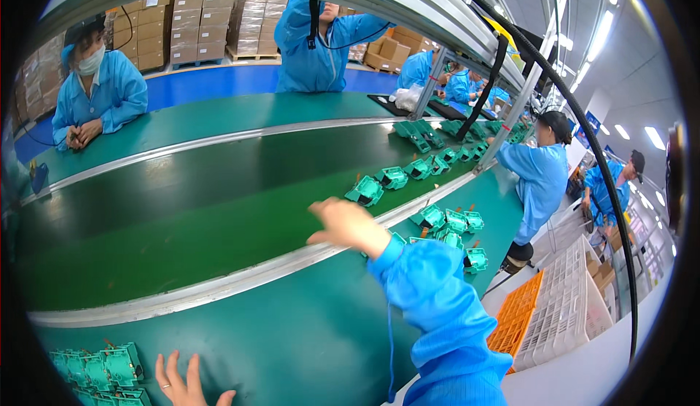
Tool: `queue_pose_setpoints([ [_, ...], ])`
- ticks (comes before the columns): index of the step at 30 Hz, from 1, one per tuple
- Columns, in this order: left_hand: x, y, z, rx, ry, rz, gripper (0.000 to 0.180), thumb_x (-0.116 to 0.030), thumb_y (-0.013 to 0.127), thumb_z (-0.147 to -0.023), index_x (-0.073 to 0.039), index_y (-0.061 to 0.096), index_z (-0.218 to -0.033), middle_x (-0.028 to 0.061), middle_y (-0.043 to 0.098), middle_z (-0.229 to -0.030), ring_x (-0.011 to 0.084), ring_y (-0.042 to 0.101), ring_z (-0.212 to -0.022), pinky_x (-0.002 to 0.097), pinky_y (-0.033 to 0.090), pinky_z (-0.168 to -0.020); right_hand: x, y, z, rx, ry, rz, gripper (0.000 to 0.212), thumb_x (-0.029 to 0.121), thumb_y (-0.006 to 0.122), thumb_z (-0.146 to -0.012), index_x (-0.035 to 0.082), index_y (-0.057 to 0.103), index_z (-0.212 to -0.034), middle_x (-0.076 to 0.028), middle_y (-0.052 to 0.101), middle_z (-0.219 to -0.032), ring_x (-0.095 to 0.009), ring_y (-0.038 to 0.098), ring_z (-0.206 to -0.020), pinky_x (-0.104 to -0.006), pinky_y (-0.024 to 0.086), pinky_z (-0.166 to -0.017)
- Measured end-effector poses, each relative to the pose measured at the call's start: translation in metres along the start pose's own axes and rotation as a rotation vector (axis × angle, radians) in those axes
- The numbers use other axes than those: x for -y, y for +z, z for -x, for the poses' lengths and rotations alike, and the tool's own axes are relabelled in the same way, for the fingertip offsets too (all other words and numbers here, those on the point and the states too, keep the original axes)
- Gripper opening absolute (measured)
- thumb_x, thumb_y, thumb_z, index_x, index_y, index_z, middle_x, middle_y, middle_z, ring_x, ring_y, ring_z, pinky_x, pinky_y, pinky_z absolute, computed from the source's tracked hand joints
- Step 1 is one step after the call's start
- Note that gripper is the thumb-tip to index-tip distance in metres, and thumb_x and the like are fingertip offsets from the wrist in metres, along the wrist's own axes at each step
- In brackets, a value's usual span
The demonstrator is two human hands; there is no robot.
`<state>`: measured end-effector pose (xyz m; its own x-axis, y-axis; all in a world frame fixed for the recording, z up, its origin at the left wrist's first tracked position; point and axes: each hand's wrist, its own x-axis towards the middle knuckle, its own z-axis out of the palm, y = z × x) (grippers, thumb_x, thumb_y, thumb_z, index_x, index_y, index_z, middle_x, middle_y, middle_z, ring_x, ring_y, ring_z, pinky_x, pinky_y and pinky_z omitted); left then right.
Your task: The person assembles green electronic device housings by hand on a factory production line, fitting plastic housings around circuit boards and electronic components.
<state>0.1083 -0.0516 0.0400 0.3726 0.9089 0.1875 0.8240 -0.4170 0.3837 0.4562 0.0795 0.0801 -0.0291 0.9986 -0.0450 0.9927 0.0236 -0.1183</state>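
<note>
My right arm, in a blue sleeve, reaches over the metal rail [240, 278] to the near edge of the green conveyor belt [175, 224]. My right hand [346, 224] is open, thumb apart from the fingers, with nothing seen in it. Just beyond it, a green plastic housing [366, 191] leads a row of similar housings on the belt. My left hand [186, 385] is at the lower edge, fingers spread and holding nothing. Beside it on the left stand several green housings [120, 366] in rows on the green worktop [270, 340]. More housings [452, 222] sit by my right forearm, partly hidden by it.
Co-workers in blue sit or stand across the belt [106, 92] and to the right [539, 173]. An orange crate [516, 315] and a white crate [558, 315] are right of the worktop. A metal frame [503, 133] and black cable [620, 216] rise nearby.
</note>
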Motion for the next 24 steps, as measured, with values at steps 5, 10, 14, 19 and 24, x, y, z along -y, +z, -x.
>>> queue_pose_setpoints([
  [5,-0.006,0.014,-0.012,0.043,0.033,0.066,0.063,-0.015,0.070,-0.064,-0.002,0.040,-0.117,0.0238,0.033,-0.121,0.0443,0.027,-0.112,0.0501,0.025,-0.093,-0.150,0.018,-0.038,-0.162,0.401,-0.030,0.083,0.035,0.077,-0.052,-0.003,0.037,-0.114,-0.021,0.044,-0.113,-0.040,0.045,-0.102,-0.0415,0.042,-0.084],
  [10,-0.005,0.021,-0.019,-0.005,0.050,0.092,0.061,-0.014,0.069,-0.065,-0.002,0.041,-0.117,0.0236,0.034,-0.121,0.0444,0.028,-0.111,0.0498,0.026,-0.092,-0.177,0.037,-0.053,0.000,0.577,-0.060,0.109,0.039,0.078,-0.048,-0.008,0.019,-0.127,-0.027,0.034,-0.124,-0.040,0.036,-0.113,-0.0386,0.034,-0.094],
  [14,-0.005,0.026,-0.023,-0.024,0.084,0.120,0.059,-0.012,0.068,-0.065,-0.002,0.041,-0.116,0.0236,0.035,-0.120,0.0441,0.029,-0.111,0.0495,0.027,-0.092,-0.193,0.046,-0.053,0.067,0.512,-0.220,0.105,0.032,0.076,-0.048,-0.009,0.019,-0.126,-0.028,0.044,-0.114,-0.036,0.044,-0.107,-0.0360,0.037,-0.089],
  [19,-0.008,0.026,-0.023,-0.026,0.112,0.122,0.056,-0.011,0.067,-0.066,-0.001,0.043,-0.116,0.0225,0.037,-0.118,0.0427,0.031,-0.110,0.0482,0.027,-0.092,-0.143,0.010,-0.044,-0.147,0.412,0.009,0.092,0.028,0.073,-0.050,-0.003,0.026,-0.122,-0.025,0.049,-0.103,-0.039,0.050,-0.096,-0.0392,0.044,-0.080],
  [24,-0.008,0.020,-0.018,0.044,0.116,0.299,0.054,-0.010,0.066,-0.068,-0.001,0.042,-0.116,0.0211,0.040,-0.117,0.0391,0.033,-0.111,0.0458,0.028,-0.093,-0.001,-0.029,0.017,-0.332,-0.070,-0.124,0.087,0.026,0.066,-0.054,-0.008,0.025,-0.122,-0.028,0.047,-0.091,-0.039,0.048,-0.084,-0.0414,0.043,-0.073],
])
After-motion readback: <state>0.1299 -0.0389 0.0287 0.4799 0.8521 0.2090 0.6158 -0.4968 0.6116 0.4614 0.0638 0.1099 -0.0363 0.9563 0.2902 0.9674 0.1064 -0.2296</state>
